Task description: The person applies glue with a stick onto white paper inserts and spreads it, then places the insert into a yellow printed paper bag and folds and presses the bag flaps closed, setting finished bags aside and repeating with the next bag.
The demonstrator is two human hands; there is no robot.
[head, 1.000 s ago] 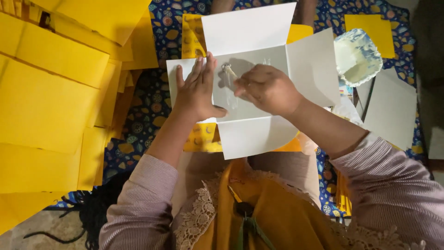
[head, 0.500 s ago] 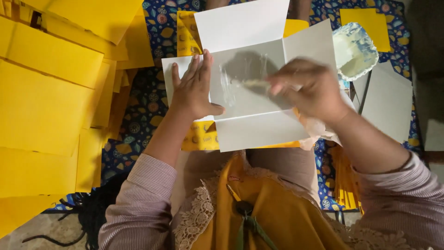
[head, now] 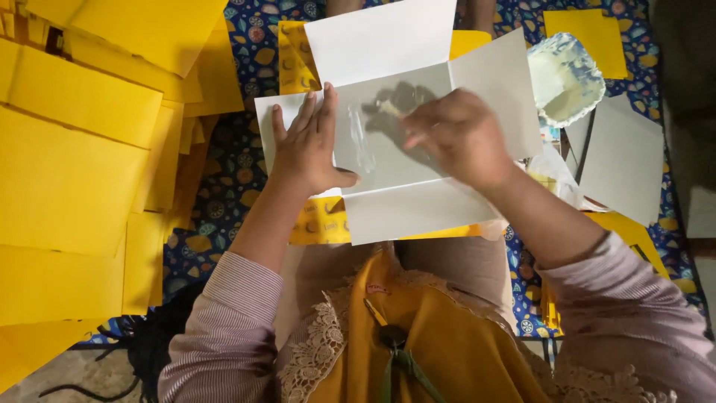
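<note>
The unfolded white card blank (head: 403, 127) lies flat in front of the person's lap, on a blue patterned cloth (head: 231, 160) that covers the floor, with its four flaps spread out from a grey centre panel: one flap points away from the person, one toward the lap, one to each side. The left hand (head: 309, 145) lies open and flat, fingers spread and pointing away from the body, pressing down on the left flap and the left edge of the centre panel; the thumb reaches onto the panel itself. The right hand (head: 455, 134) hovers over the right half of the centre panel with the fingers curled together around a small pale tip that pokes out toward the far-left; what it pinches is too small to tell. A wet-looking streak (head: 362, 145) runs on the panel between the two hands, its long axis going away from the body, nearer the left thumb than the right fingertips. A pale shallow dish (head: 567, 78) sits just beyond the right flap, closer to the right hand. Stacks of yellow sheets (head: 74, 172) lie well off to the left.
</note>
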